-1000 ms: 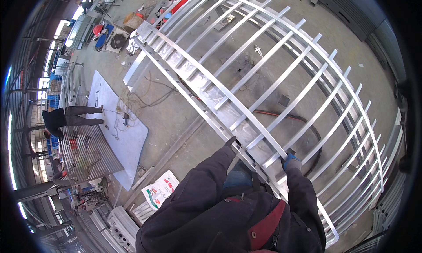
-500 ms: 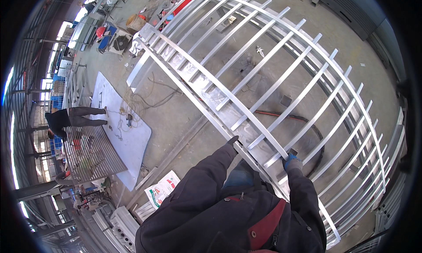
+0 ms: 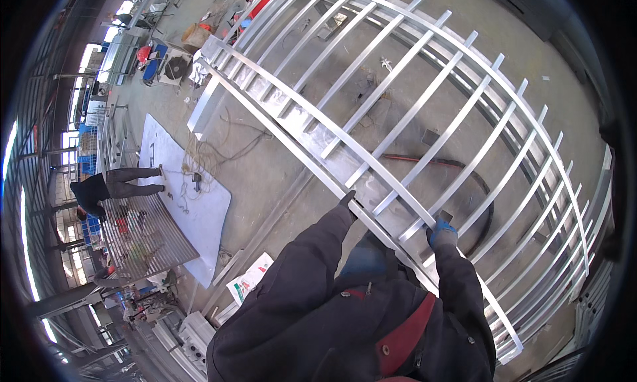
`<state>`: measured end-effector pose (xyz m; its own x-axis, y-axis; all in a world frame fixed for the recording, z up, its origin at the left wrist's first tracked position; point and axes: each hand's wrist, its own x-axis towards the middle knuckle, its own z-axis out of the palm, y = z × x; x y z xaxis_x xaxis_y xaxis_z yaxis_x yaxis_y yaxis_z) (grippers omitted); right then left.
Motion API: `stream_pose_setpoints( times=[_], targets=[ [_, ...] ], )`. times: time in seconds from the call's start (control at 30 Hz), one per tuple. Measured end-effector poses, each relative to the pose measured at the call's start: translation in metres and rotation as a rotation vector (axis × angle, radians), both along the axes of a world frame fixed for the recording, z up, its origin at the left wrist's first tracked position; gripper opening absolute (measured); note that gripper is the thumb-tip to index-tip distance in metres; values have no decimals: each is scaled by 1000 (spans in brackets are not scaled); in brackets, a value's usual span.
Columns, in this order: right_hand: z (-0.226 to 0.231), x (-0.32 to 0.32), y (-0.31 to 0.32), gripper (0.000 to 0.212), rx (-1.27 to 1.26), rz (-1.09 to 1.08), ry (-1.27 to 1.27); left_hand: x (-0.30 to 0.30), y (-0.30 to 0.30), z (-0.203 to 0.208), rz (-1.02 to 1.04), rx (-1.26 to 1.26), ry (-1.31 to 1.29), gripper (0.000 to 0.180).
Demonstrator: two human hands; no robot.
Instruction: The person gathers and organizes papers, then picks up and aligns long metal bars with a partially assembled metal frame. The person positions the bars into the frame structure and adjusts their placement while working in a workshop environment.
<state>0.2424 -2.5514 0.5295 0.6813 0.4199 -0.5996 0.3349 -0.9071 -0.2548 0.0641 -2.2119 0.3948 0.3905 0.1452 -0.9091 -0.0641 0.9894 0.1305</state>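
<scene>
Grille [image 3: 424,117]: near rail gripped by left hand [image 3: 348,199] and gloved right hand [image 3: 440,235], both closed; lifted, not yet set down.

White printed sack [image 3: 249,280] — green and red — on floor, lower left

open gaps between metal gate [image 3: 398,127] bars, bare concrete floor [image 3: 265,176] left, hose [image 3: 458,176] beneath
</scene>
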Motion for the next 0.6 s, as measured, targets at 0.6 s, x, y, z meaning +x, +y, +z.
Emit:
stream_pose_setpoints(
  times=[0.6],
  targets=[
    [16,-221,-254,57,183,-1074,-87,11,21,5,-98,111,89,35]
  ],
)
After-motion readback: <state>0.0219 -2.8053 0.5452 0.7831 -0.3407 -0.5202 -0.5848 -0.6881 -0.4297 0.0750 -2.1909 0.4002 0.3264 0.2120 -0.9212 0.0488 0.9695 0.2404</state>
